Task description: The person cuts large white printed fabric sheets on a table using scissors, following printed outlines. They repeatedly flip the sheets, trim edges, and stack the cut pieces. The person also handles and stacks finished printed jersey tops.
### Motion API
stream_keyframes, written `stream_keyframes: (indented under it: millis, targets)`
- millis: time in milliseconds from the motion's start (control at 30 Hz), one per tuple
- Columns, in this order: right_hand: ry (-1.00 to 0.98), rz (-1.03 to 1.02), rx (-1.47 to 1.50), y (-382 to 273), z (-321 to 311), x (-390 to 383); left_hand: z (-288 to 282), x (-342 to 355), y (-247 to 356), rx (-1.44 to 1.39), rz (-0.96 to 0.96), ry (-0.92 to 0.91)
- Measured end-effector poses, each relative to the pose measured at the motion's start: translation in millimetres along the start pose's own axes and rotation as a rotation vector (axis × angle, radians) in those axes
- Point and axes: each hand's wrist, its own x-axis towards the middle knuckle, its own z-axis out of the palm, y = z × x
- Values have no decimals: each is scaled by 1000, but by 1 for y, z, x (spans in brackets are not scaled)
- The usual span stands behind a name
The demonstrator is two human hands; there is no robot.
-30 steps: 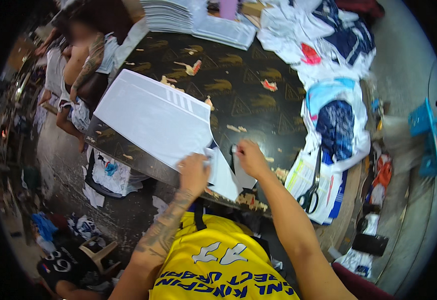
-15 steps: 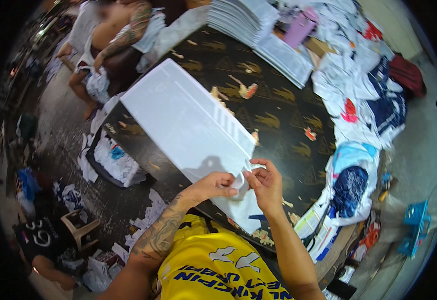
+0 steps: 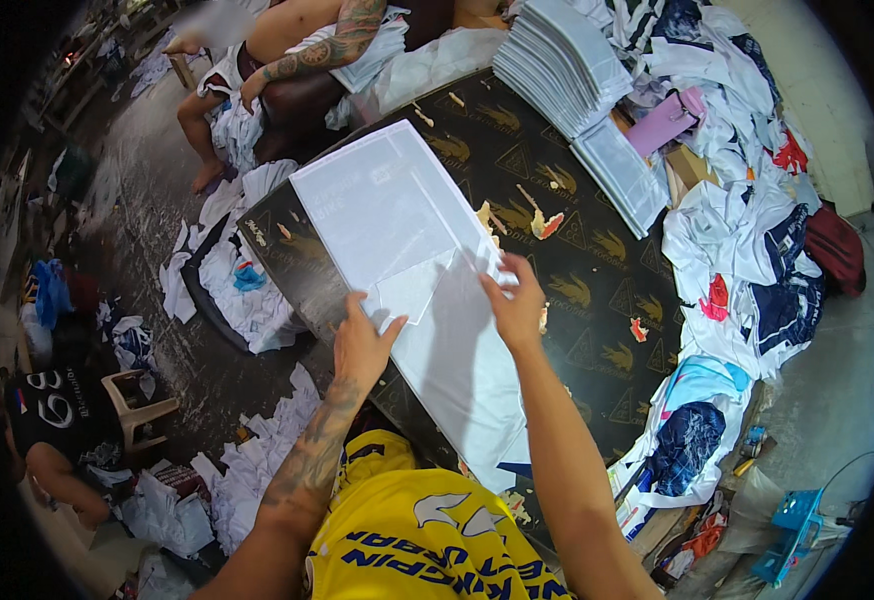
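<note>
Evidently both hands work on one clear plastic garment bag (image 3: 397, 225) that lies flat and slantwise on the dark patterned table (image 3: 597, 290), its near end running toward the person's yellow shirt (image 3: 417, 540). The left hand (image 3: 362, 345) lies spread and flat, fingers open, pressing the bag's loose flap (image 3: 412, 288) down so it cannot spring up. The right hand (image 3: 517, 305) pinches the bag's right edge between thumb and fingers, keeping the film taut. A stack of finished packs (image 3: 562, 60) waits at the table's far side, with loose garments (image 3: 747, 230) heaped to the right.
</note>
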Motion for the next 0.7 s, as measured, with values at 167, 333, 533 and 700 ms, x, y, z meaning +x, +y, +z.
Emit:
stream_keyframes:
  millis: [167,333,533,700]
  targets:
    - [-66,21,-321,72,-138,-146,21,-95,-26,241,488,-389]
    - [63,53,-640,124,-182,-283,85,-150,-27,402,1138,-604]
    - [-40,499,281,17,-214,-228,33,-176,7,-157,755,-833]
    - [-275,-301,-250,-119,-142,-86,-55,-133,13,-466,64,-311]
